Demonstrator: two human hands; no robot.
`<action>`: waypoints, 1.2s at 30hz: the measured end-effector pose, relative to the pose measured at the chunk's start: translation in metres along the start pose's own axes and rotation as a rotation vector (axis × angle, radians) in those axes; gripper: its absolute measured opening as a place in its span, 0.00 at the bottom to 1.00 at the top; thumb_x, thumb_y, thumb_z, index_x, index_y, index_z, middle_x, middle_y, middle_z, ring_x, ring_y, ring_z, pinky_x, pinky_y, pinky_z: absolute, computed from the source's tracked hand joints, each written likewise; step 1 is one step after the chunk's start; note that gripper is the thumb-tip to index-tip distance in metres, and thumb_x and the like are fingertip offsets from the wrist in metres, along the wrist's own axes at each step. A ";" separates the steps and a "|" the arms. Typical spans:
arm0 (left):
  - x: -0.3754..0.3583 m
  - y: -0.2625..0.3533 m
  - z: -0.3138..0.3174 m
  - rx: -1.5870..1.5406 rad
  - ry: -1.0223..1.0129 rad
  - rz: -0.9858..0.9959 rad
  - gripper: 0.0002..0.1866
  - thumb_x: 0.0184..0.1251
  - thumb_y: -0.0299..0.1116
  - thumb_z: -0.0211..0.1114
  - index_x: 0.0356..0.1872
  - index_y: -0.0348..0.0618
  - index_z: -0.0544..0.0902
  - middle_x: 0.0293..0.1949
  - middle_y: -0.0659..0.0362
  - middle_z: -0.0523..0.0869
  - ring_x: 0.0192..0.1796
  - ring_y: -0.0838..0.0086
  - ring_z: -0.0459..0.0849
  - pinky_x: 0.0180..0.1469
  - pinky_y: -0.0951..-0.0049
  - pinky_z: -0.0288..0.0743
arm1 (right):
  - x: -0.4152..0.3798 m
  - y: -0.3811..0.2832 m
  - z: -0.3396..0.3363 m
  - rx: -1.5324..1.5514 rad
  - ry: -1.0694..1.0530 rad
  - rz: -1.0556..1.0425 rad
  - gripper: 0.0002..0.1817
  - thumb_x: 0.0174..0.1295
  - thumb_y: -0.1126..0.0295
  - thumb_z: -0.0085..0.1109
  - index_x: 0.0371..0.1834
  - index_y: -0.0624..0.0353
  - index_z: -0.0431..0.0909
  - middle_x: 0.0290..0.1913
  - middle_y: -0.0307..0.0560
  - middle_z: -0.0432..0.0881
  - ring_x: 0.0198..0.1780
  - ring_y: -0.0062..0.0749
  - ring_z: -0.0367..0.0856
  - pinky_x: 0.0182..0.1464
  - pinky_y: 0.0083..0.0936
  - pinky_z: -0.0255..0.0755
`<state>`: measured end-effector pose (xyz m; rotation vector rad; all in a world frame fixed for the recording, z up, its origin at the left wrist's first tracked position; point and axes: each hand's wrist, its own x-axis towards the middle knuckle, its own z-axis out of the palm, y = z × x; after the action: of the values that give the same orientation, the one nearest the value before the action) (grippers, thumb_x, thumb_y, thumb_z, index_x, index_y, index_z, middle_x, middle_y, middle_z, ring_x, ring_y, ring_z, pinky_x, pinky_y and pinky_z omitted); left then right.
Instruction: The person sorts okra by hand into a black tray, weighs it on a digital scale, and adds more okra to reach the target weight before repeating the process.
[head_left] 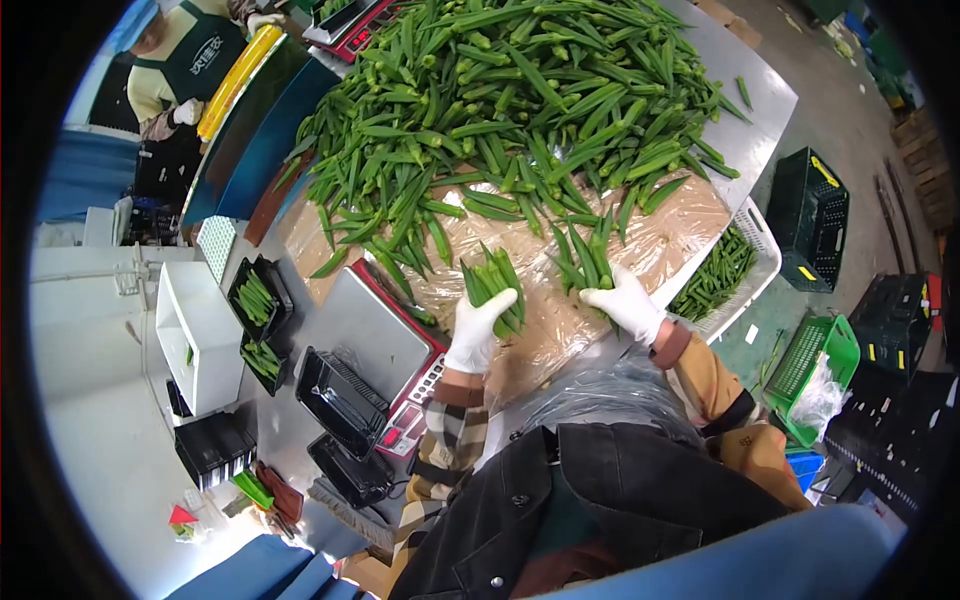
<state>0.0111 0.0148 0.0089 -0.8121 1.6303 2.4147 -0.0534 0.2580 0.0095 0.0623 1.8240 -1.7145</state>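
Note:
My left hand [478,325], in a white glove, is closed round a bunch of okra [492,279] above the plastic-covered cardboard [540,345]. To its right, my right hand [628,305], gloved too, grips a smaller bunch of okra [586,258] by its near end. Beyond both hands rises a large heap of okra [500,110], with loose pods spilling toward me. Left of my left hand stands a red-edged weighing scale [375,335] with a bare metal plate. A black plastic tray [340,402] leans against its near side.
Black trays of okra [256,300] sit at the left beside a white shelf box [195,335]. A white crate [765,255] of okra stands right of the table, near a green basket [835,345] and dark crates [810,215]. Another person [190,65] works at the upper left.

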 end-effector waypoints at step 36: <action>-0.238 0.059 -0.211 0.194 1.037 0.353 0.29 0.78 0.40 0.58 0.75 0.45 0.63 0.74 0.56 0.67 0.72 0.69 0.67 0.67 0.65 0.66 | 0.054 -0.006 0.077 -1.229 0.259 -0.564 0.34 0.54 0.62 0.72 0.64 0.60 0.72 0.52 0.59 0.78 0.54 0.54 0.78 0.57 0.42 0.73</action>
<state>0.2678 -0.1501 0.1158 -2.1070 2.4274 2.0302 -0.0686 0.1669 -0.0066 -0.8209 2.9665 -0.5911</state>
